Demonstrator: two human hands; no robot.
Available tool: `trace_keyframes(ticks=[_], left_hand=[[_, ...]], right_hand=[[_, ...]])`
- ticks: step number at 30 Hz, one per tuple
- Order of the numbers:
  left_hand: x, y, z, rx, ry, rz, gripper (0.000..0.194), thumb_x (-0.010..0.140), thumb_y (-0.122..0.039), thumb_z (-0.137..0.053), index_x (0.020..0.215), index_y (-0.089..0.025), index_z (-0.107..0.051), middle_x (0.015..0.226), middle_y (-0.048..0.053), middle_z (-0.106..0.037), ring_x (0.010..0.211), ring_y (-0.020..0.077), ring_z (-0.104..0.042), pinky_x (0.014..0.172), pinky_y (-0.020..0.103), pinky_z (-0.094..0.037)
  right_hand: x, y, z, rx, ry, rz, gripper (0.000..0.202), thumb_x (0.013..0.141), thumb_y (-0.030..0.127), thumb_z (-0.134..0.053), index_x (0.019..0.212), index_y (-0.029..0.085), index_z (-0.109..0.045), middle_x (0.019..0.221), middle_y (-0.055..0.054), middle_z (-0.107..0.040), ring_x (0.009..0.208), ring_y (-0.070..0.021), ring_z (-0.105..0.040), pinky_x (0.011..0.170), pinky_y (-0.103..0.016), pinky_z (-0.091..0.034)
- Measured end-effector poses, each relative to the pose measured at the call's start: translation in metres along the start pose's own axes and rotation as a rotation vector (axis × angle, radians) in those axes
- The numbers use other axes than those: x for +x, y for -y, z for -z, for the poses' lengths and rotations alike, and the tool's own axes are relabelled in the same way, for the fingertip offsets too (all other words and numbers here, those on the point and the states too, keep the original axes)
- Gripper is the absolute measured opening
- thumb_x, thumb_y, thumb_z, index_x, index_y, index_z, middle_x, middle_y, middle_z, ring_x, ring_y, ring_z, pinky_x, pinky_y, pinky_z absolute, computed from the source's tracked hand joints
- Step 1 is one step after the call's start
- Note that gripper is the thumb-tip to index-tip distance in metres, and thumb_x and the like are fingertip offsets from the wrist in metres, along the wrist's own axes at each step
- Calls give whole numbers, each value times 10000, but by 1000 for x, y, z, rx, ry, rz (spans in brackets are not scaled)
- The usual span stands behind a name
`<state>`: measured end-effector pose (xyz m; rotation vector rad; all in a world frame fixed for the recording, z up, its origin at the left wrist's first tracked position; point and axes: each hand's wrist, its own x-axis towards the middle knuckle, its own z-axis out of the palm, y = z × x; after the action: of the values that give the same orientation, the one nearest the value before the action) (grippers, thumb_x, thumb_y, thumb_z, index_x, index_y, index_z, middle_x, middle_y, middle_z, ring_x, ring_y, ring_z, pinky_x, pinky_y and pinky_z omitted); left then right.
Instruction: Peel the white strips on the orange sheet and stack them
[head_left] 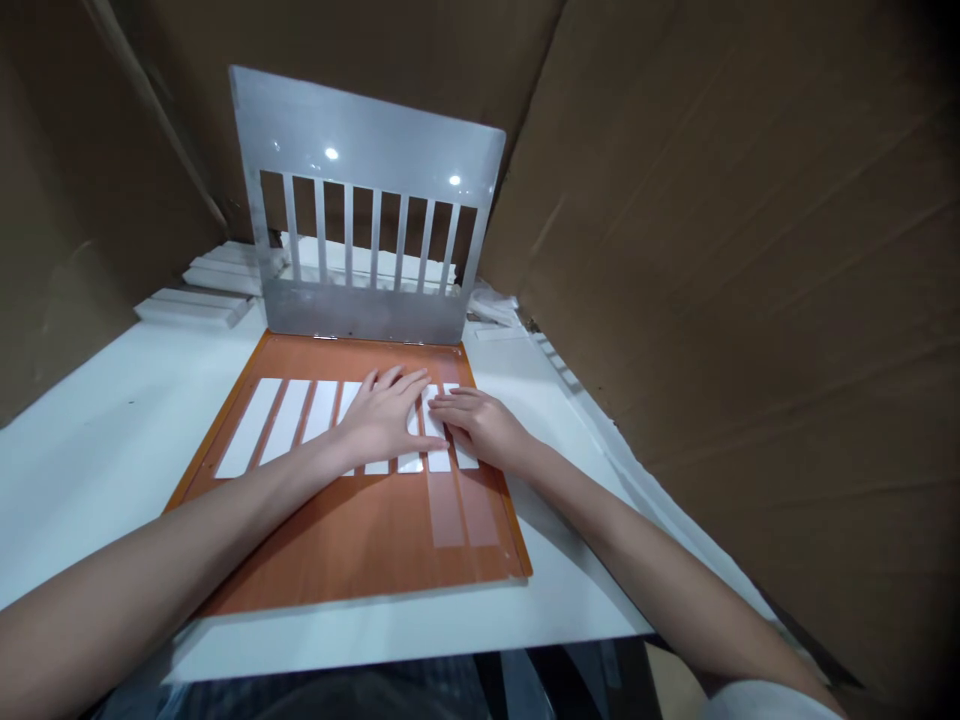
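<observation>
An orange board (330, 550) lies on the white table, with a row of several white strips (251, 425) across its upper half. Hinged at its far edge, a grey slotted frame (367, 310) stands raised. My left hand (386, 418) rests palm down, fingers spread, over the strips in the middle of the row and hides parts of them. Beside it, my right hand (484, 425) lies over the two rightmost strips, its fingers close together and pointing left. Two paler strip shapes (448, 510) show on the board below the right end of the row.
Stacks of white strips (199, 305) stand at the back left of the table. More white material (491, 305) lies behind the frame and at its right. Brown cardboard walls (712, 250) enclose the table (90, 430) at the back and right.
</observation>
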<state>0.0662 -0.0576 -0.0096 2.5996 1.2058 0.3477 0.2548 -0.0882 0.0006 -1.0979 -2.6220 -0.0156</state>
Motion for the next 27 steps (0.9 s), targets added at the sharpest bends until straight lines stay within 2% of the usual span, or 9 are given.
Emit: trace_keyframes(ticks=[3,15,22,27], left_hand=[[0,0,-1,2,32,4,820,708,-723,-436,1360,-235,-342,1450,31,-315,1354,311,-151,1077,501,-81],[1,3,-4,19,48,-25,759,762,-685,-404,1364,-225,-345,1444,14,-326,1352,293,-172,1078,511,-65],[1,2,-2,11,51,-36,785,747,-715,-406,1363,-233,-346,1444,12,-326,1353,293,-172,1078,512,-45],[0,0,0,2,70,-46,778,751,-722,-392,1357,-234,-359,1430,4,-352,1351,291,-181,1077,518,-49]], right_hand=[[-1,1,0,-18,13,6,296,830,70,-403,984,150,-642,1130,-93,-639,1061,-168,-585,982,-365,-384],[-2,2,1,-49,66,-12,295,860,115,-389,1008,151,-642,1178,-69,-614,1107,-175,-558,983,-375,-388],[-1,3,3,-56,69,-5,291,871,126,-391,1031,131,-634,1185,-81,-607,1117,-180,-551,992,-368,-382],[-2,2,0,-62,10,36,266,878,156,-399,980,145,-645,1153,-86,-627,1086,-186,-574,966,-375,-407]])
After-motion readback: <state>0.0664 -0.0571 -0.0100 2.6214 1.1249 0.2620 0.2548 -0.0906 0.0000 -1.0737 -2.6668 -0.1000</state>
